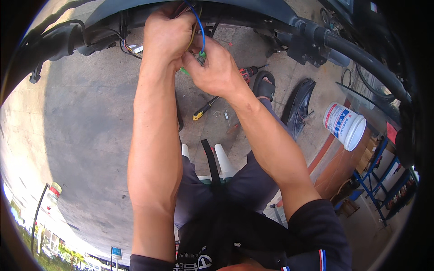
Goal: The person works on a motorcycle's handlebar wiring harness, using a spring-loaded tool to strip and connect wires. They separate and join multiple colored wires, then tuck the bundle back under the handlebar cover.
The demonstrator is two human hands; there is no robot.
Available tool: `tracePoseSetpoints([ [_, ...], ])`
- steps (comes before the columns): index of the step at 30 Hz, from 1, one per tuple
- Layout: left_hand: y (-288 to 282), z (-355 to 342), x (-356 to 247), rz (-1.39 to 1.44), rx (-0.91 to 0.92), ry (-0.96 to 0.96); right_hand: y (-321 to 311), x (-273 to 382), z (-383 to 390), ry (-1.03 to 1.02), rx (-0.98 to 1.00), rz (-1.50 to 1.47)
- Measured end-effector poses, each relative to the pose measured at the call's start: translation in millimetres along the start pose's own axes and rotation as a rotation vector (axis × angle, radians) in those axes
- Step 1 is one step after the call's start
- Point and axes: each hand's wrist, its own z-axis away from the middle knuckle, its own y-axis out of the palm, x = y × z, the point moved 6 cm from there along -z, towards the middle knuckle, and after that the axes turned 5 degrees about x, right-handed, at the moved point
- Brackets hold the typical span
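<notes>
Both arms reach up to the dark curved body of a handlebar vehicle [194, 8]. Just under its edge, my left hand [168, 35] is closed, its fingers curled among thin wires and partly hidden. My right hand [216, 68] sits lower and to the right, thumb and fingers pinched together. A blue wire [202, 32] loops down from the body into that pinch. At its lower end shows a small green piece [202, 54], its kind unclear. A yellowish-brown wire [194, 34] passes between the two hands.
Loose cables with a white connector [137, 49] hang left. On the ground lie a yellow-black screwdriver [204, 109], a red-black power drill [248, 72] and a black curved part [297, 106]. A white bucket [344, 126] and blue rack [377, 167] stand right; a black handlebar tube [361, 56] crosses there.
</notes>
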Motion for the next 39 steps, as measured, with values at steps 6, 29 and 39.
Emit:
tracePoseSetpoints([
  [6, -30.1, -13.9, 16.3, 0.012, -0.017, -0.072, -13.9, -28.3, 9.7, -0.019, 0.146, -0.452],
  [29, -42.0, -6.3, 6.8, -0.092, 0.062, -0.151, -26.2, -99.4, 2.6, 0.596, -0.442, -0.693],
  [39, -37.7, -1.8, -14.1, -0.087, -0.04, -0.089, -12.2, -154.0, -43.9, 0.379, -0.165, -1.46],
])
